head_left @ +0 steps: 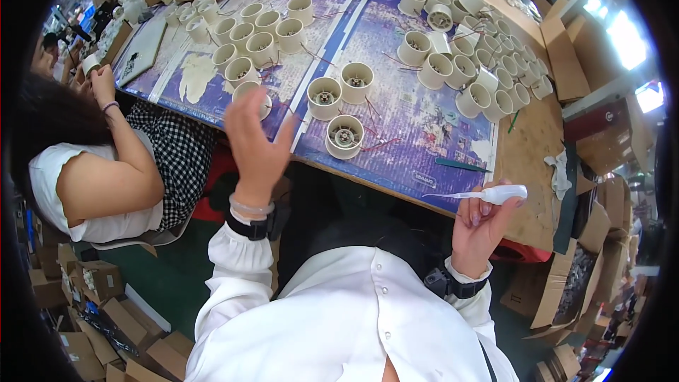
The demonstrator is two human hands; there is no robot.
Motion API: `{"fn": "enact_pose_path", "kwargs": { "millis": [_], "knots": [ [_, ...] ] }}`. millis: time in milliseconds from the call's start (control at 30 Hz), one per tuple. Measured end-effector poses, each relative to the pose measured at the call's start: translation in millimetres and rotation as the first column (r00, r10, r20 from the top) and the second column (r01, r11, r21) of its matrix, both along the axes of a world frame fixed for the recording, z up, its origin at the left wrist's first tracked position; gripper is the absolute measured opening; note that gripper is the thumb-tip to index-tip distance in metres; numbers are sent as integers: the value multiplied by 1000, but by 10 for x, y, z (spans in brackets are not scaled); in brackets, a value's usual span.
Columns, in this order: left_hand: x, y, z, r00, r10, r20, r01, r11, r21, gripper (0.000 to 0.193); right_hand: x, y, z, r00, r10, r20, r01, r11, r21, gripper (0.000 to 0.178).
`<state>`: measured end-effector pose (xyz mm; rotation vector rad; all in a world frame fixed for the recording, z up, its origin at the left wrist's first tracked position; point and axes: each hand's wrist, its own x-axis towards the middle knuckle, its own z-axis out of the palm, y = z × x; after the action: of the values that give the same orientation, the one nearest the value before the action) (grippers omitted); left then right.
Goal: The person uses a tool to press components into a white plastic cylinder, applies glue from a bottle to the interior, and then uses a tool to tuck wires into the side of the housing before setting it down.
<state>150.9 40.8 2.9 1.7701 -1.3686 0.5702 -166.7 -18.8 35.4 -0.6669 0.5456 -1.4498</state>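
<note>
Crowded workshop, with cardboard boxes [105,279] around a purple-covered desk [407,127]. Grasping a white squeeze bottle [505,194] in the fingers of the right hand [481,230], over the desk's near edge, thin tip pointing left. Holding up the left hand [256,143], fingers spread and released, before a white cup [267,106]; cannot tell whether touching. Between the hands, three white cups [344,150] with metal parts and red wires; near the bottle, dark tweezers [461,165]. Farther back, clustered cups [290,41]; at left, a seated co-worker [117,184].
</note>
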Motion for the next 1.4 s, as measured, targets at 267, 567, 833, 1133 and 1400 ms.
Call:
{"fn": "enact_pose_path", "kwargs": {
  "millis": [267,567,833,1133,1400],
  "knots": [
    [-552,-127,-71,875,-388,-289,452,869,202,61,159,-11,-92,997,59,41,-61,998,28,37],
    [-807,-54,49,104,-441,-891,658,702,-270,65,268,-30,-150,999,37,-39,-36,999,40,41],
    [-887,-25,128,-137,-466,-874,634,637,-439,71,300,6,-167,989,-32,-147,27,999,-40,42],
    [-907,-11,137,-134,-478,-868,634,632,-446,72,298,-1,-194,989,-41,-144,34,998,-50,39],
    [-911,-9,129,-98,-477,-873,644,638,-421,74,296,8,-204,983,-66,-173,48,993,-106,38]
  ]
}}
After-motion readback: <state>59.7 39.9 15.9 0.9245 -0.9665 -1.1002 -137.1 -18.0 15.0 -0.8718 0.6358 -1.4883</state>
